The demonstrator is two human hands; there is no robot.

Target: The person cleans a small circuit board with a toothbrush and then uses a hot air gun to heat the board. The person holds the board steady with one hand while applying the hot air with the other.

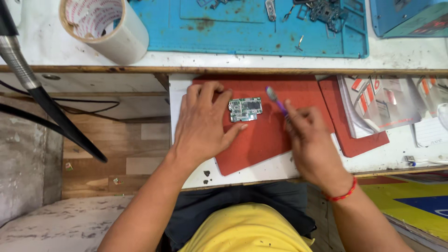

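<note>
A small green circuit board [245, 109], rectangular and studded with metal parts, lies near the back edge of a matte red mat [266, 135] on the pull-out shelf. The left hand [203, 123] pins its edge with spread fingers; the right hand [310, 137] grips a purple-handled brush [276, 101], its bristles just beside the board.

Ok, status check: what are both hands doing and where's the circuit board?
Left hand pinning circuit board flat on red mat. Right hand holding purple brush, bristles just right of the board. Nothing between them.
</note>
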